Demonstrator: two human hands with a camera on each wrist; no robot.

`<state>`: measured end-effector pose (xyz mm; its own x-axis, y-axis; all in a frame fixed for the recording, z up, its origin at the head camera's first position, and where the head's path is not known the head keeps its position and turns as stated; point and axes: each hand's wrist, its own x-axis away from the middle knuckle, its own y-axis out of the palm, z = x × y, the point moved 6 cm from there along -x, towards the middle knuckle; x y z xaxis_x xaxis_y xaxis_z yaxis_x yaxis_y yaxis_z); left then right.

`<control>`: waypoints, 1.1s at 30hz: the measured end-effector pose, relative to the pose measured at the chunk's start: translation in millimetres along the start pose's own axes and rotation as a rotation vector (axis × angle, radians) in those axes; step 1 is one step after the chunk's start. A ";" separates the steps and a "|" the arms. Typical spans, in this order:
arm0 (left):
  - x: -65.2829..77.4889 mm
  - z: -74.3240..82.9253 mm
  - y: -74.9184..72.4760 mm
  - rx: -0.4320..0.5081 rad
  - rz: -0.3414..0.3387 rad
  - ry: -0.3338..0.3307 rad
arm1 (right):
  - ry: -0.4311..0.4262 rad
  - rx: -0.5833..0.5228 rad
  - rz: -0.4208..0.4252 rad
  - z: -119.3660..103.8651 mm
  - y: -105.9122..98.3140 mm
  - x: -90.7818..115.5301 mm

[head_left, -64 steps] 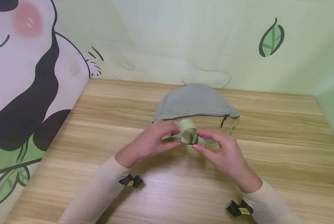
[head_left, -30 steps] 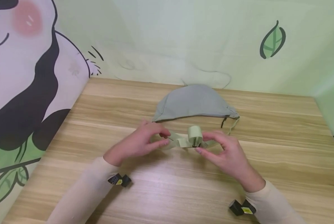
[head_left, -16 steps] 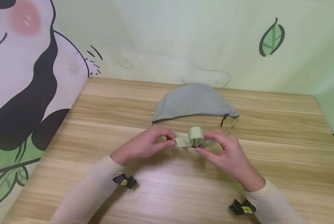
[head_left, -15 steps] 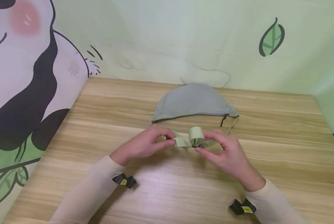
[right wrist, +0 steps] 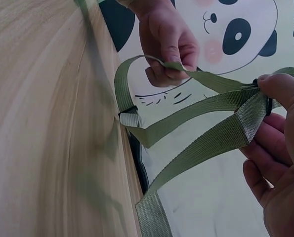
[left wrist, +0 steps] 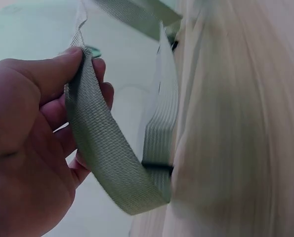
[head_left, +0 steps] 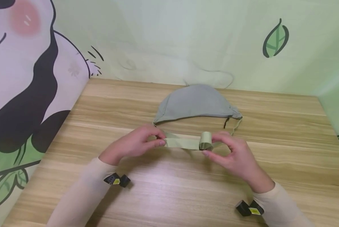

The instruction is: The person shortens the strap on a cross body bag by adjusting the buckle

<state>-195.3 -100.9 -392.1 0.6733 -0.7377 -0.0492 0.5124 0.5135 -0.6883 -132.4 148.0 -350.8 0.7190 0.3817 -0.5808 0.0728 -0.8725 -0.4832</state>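
Observation:
Between both hands runs a pale green webbing strap (head_left: pixel 183 143). My left hand (head_left: pixel 133 143) pinches it between thumb and fingers, and in the left wrist view the webbing (left wrist: pixel 107 148) hangs down from that grip. My right hand (head_left: pixel 237 156) pinches the strap at a black slider buckle (right wrist: pixel 258 85), beside a small upright loop (head_left: pixel 205 140) of webbing. Another black slider (right wrist: pixel 128 113) sits lower on the strap, near the table. Behind the hands, the grey crescent-shaped bag (head_left: pixel 197 102) lies on the table, with strap ends at both its corners.
A black zipper pull (head_left: pixel 226 122) hangs at the bag's right corner. The wood-grain table (head_left: pixel 158 201) meets a pale green wall (head_left: pixel 158 41) behind the bag. A printed panda (head_left: pixel 44 78) covers the left wall.
My left hand let go of the strap, took hold of it again and moved left, drawing out a longer straight length. The loop by my right hand has shrunk; that hand shifted slightly right.

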 end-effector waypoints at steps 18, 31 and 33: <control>37.7 -36.5 -32.4 -0.015 0.012 -0.145 | 0.038 0.038 -0.005 1.7 -6.2 1.9; 46.2 -49.0 -36.0 -0.045 -0.019 -0.180 | -0.025 0.077 -0.006 1.0 -8.1 1.7; 44.8 -48.7 -35.6 -0.064 -0.021 -0.193 | -0.005 0.075 -0.016 2.2 -6.4 1.9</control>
<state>-209.3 -173.7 -405.1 0.7558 -0.6470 0.1011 0.4965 0.4655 -0.7327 -133.1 155.0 -350.2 0.7145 0.3970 -0.5760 0.0320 -0.8410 -0.5400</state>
